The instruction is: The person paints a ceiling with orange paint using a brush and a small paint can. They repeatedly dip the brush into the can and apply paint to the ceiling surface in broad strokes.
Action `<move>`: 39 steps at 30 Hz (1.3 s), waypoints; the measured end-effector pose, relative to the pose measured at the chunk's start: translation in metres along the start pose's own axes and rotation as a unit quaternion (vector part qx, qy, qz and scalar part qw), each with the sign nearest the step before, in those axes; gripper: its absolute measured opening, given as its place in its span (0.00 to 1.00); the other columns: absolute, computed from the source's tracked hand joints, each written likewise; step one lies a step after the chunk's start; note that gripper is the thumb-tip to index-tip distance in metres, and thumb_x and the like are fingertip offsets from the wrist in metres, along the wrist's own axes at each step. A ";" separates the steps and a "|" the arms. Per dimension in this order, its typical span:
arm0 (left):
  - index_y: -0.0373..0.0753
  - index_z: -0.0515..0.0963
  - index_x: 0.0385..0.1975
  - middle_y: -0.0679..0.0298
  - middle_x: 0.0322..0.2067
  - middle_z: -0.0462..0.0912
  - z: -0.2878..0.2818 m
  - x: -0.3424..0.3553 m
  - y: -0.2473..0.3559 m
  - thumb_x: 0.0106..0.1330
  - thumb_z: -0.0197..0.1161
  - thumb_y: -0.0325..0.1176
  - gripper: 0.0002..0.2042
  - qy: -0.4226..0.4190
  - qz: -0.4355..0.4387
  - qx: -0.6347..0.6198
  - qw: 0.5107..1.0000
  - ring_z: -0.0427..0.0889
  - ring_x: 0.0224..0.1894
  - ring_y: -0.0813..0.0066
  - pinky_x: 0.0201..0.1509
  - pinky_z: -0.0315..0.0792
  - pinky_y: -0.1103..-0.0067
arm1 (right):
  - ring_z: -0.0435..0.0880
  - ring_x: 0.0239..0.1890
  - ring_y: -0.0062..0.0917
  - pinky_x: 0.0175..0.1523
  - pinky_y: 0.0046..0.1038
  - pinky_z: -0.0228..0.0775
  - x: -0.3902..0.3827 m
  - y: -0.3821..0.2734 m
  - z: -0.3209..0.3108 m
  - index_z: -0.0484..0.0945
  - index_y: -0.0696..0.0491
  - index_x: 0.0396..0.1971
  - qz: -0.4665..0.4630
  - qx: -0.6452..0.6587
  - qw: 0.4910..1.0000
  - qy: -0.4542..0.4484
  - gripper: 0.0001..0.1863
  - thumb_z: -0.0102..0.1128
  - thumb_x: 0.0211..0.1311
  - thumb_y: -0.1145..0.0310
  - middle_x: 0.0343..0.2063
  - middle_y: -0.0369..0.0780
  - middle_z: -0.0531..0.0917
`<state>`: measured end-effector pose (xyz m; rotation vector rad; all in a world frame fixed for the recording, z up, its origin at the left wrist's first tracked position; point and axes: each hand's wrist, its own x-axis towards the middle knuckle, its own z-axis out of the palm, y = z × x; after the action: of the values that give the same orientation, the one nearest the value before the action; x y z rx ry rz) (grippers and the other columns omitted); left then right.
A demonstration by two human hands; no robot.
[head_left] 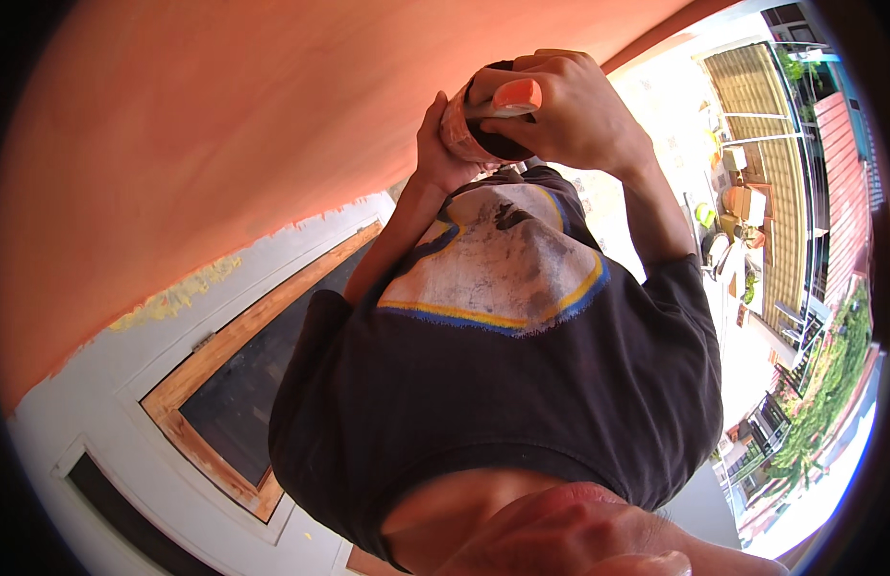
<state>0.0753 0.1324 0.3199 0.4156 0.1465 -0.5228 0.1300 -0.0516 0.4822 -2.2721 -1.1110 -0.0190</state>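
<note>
My left hand (439,146) is wrapped round the side of a round paint can (461,130), smeared with orange and dark inside. Over the can's mouth, my right hand (572,108) closes round a paintbrush (516,97). The brush's rounded handle end is orange and points up toward me, with a paler stretch below it. Its bristles are hidden, and so are most of my right fingertips. Both hands are close together in front of my dark printed T-shirt (522,394).
An orange-painted wall (224,125) rises close on my left, ending in a ragged edge over white. Below it is a wood-framed dark panel (263,370). To the right lies a bright yard with boxes (747,204), a ribbed tan screen (752,91) and green plants (829,370).
</note>
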 end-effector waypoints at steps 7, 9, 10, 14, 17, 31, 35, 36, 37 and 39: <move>0.56 0.72 0.64 0.64 0.61 0.76 0.009 0.005 0.007 0.74 0.41 0.65 0.28 0.034 -0.015 -0.013 0.999 0.76 0.61 0.62 0.51 0.76 0.56 | 0.86 0.36 0.39 0.42 0.40 0.77 0.000 0.008 0.005 0.85 0.45 0.45 -0.005 0.011 1.000 0.008 0.15 0.70 0.58 0.61 0.27 0.42 0.85; 0.56 0.72 0.63 0.64 0.59 0.78 0.007 0.008 0.009 0.74 0.41 0.65 0.28 -0.036 -0.018 -0.026 0.999 0.79 0.56 0.64 0.41 0.77 0.61 | 0.85 0.35 0.38 0.41 0.40 0.76 0.000 0.009 0.005 0.86 0.43 0.44 0.000 -0.004 1.000 0.011 0.13 0.70 0.59 0.61 0.26 0.41 0.84; 0.56 0.72 0.62 0.65 0.57 0.78 0.007 0.009 0.009 0.74 0.41 0.65 0.28 -0.043 -0.019 -0.033 0.998 0.79 0.52 0.65 0.38 0.76 0.64 | 0.85 0.34 0.38 0.41 0.39 0.76 0.000 0.009 0.004 0.87 0.42 0.43 0.000 -0.016 1.000 0.008 0.12 0.70 0.59 0.61 0.26 0.41 0.83; 0.56 0.73 0.60 0.65 0.52 0.79 0.010 0.007 0.005 0.73 0.40 0.66 0.28 0.029 -0.006 -0.033 0.999 0.78 0.43 0.67 0.30 0.71 0.70 | 0.83 0.33 0.35 0.39 0.38 0.75 -0.003 0.007 -0.005 0.90 0.38 0.40 0.017 -0.016 1.000 0.007 0.09 0.70 0.59 0.62 0.25 0.38 0.80; 0.56 0.72 0.60 0.65 0.52 0.79 0.010 0.006 0.007 0.73 0.40 0.66 0.28 -0.002 -0.005 -0.027 1.000 0.78 0.43 0.66 0.31 0.71 0.69 | 0.82 0.33 0.33 0.38 0.38 0.75 -0.003 0.004 -0.007 0.91 0.36 0.39 0.033 -0.017 0.999 0.007 0.09 0.69 0.58 0.62 0.25 0.37 0.79; 0.46 0.67 0.66 0.51 0.52 0.77 0.020 0.001 0.010 0.71 0.39 0.72 0.38 -0.056 0.021 -0.055 0.997 0.79 0.34 0.57 0.25 0.70 0.76 | 0.76 0.29 0.24 0.32 0.27 0.72 -0.003 0.002 -0.019 0.92 0.49 0.39 -0.065 -0.019 0.993 0.098 0.14 0.75 0.49 0.71 0.38 0.27 0.89; 0.45 0.65 0.68 0.50 0.52 0.77 0.033 -0.007 0.015 0.70 0.39 0.73 0.40 -0.013 0.044 -0.044 0.998 0.80 0.35 0.56 0.25 0.72 0.75 | 0.75 0.25 0.22 0.28 0.25 0.68 0.001 -0.007 -0.028 0.91 0.51 0.38 -0.178 -0.061 0.963 0.192 0.15 0.77 0.47 0.70 0.40 0.28 0.89; 0.45 0.64 0.68 0.50 0.52 0.77 0.036 -0.009 0.016 0.70 0.40 0.73 0.40 0.022 0.051 -0.037 0.998 0.81 0.36 0.55 0.25 0.72 0.74 | 0.73 0.24 0.21 0.26 0.25 0.66 0.001 -0.010 -0.028 0.91 0.47 0.40 -0.165 -0.081 0.962 0.201 0.15 0.77 0.48 0.69 0.34 0.27 0.87; 0.45 0.64 0.68 0.51 0.52 0.77 0.038 -0.010 0.019 0.69 0.41 0.74 0.41 0.009 0.062 -0.038 0.997 0.82 0.38 0.55 0.25 0.74 0.73 | 0.70 0.24 0.21 0.25 0.24 0.65 0.002 -0.013 -0.029 0.91 0.43 0.42 -0.162 -0.092 0.956 0.227 0.16 0.76 0.49 0.68 0.27 0.26 0.84; 0.45 0.64 0.68 0.51 0.52 0.77 0.039 -0.010 0.020 0.69 0.41 0.74 0.40 0.009 0.083 -0.024 0.996 0.83 0.38 0.56 0.25 0.74 0.73 | 0.66 0.23 0.20 0.22 0.23 0.63 0.003 -0.018 -0.028 0.90 0.37 0.44 -0.157 -0.092 0.949 0.258 0.17 0.76 0.51 0.67 0.19 0.25 0.81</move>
<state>0.0782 0.1364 0.3647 0.3821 0.1403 -0.3521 0.1256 -0.0554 0.5152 -2.0370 -1.1967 -0.8267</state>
